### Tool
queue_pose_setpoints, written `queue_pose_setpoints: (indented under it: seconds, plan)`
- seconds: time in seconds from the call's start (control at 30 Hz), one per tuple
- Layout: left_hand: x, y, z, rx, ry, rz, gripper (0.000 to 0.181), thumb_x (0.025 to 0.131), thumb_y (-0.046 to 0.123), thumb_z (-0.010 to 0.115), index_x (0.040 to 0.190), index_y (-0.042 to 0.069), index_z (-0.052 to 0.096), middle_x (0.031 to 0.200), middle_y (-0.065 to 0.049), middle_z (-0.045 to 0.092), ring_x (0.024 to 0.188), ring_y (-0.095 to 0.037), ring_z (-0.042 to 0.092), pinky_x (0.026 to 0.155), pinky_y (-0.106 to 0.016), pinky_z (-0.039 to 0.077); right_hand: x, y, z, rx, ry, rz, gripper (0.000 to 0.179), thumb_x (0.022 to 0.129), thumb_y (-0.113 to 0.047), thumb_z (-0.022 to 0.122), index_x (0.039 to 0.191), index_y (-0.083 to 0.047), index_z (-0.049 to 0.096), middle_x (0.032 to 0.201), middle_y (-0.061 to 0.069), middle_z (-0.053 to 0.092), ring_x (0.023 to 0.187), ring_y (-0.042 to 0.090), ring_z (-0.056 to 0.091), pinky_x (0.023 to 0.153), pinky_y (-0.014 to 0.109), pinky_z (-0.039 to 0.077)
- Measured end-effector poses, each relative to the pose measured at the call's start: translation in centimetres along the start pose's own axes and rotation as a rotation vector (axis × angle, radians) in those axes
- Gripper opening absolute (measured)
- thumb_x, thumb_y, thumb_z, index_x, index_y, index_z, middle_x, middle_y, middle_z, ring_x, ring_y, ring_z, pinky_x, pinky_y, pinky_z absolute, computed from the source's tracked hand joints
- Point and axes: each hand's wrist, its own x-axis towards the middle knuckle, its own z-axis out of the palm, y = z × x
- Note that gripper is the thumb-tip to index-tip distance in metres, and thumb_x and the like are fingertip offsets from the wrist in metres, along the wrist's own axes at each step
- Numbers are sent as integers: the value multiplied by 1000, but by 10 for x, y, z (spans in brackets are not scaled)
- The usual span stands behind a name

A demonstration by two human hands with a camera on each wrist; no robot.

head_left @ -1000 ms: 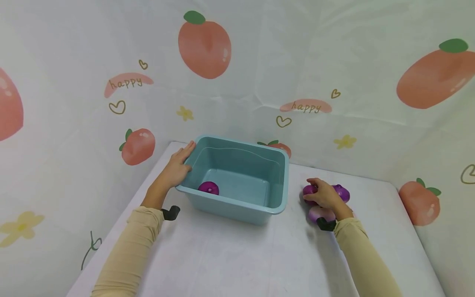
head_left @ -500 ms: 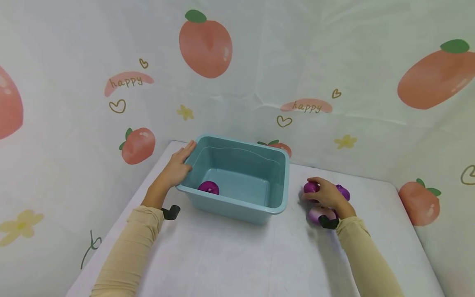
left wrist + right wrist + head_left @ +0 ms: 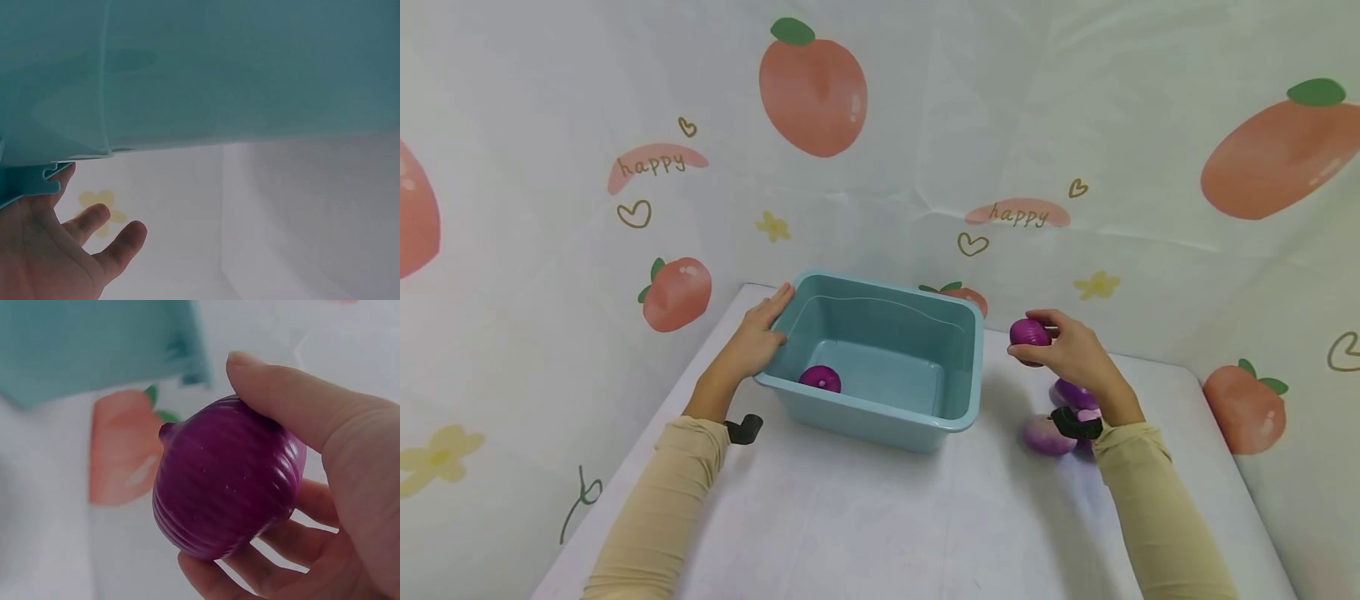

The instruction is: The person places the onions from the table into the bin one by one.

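Note:
In the right wrist view a glossy purple onion with a short stem nub sits between the thumb and curled fingers of my right hand. That hand holds the onion above the table, right of the blue-green plastic bin. My left hand lies on the bin's left rim with its fingers stretched out. From below, the left wrist view shows the left palm at the rim, fingers spread. Another purple onion lies inside the bin, in its near left corner.
Beneath my right forearm are a purple onion-like piece and a paler purple-pink one, with more partly hidden by the wrist strap. A white cloth covers the table. The fruit-printed backdrop stands right behind the bin.
My right hand has lifted the onion from the group on the table, up and away from me. The left hand and the bin have stayed in place.

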Motion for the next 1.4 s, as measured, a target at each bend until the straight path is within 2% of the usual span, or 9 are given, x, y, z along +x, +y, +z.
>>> queue_pose_setpoints:
  seconds: [0.33,0.63,0.93,1.13,1.4]
  plan:
    - [-1,0,-1,-2,3,5,79,93,0,42,165,22,18,174,0,12,160,-43,2,120,-76,6,10,-63,-9,-21,52,-143,83,82,-48,82,147,-9,50,132,18,64,107,32,69,79,25,56]
    - [0,0,-1,0,-1,6,79,93,-1,42,165,20,17,174,-1,11,160,-44,3,120,-76,7,36,-112,6,53,15,-259,76,78,-39,88,142,-15,55,126,9,67,108,24,67,85,38,60]
    - [0,1,1,-5,-1,3,78,94,-1,41,165,21,17,174,-1,11,160,-43,3,120,-76,6,69,-139,39,96,-57,-330,76,79,-38,87,142,-14,54,133,7,64,122,26,62,91,44,60]
    - [2,1,1,-7,2,6,78,93,-1,42,164,21,18,174,0,12,160,-43,4,121,-75,6,91,-150,71,98,-144,-367,73,81,-39,85,142,-14,53,134,6,63,119,25,65,91,41,61]
    - [2,-1,-1,-18,6,15,80,91,-2,43,164,20,19,173,-1,13,160,-43,4,122,-73,5,116,-162,115,56,-276,-334,73,85,-43,78,144,-11,50,133,9,63,118,24,61,94,39,58]
